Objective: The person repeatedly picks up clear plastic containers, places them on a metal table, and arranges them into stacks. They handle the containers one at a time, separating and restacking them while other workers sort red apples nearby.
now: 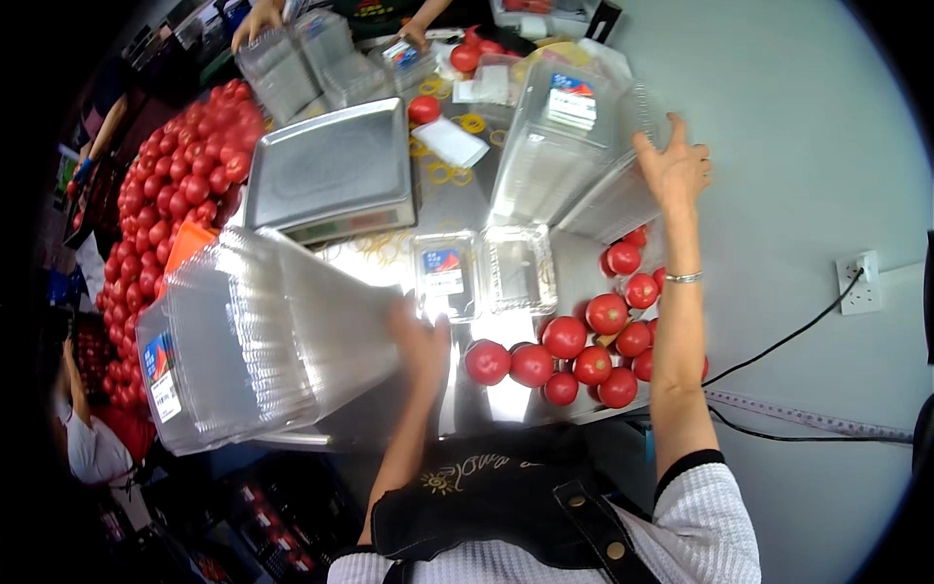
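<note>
My left hand (422, 339) is blurred by motion, thumb and fingers apart, just beside the narrow far end of a tall stack of clear plastic containers (270, 336). Just beyond it, a clear plastic container with a printed label (443, 281) lies flat on the metal table. Touching or nearly touching its right side is an unlabelled clear tray (519, 269). My right hand (677, 164) has spread fingers at the top of an unlabelled stack of clear plastic pieces (616, 197); whether it touches them is unclear. Left of that rises a labelled container stack (558, 139).
Several loose tomatoes (564, 337) lie at the near right. A weighing scale (332, 171) stands behind the left stack, beside a big tomato heap (175, 182). Yellow rubber bands (445, 171) are scattered around. Across the table, a person's hand (257, 22) touches other containers. A wall socket (859, 281) has a cable.
</note>
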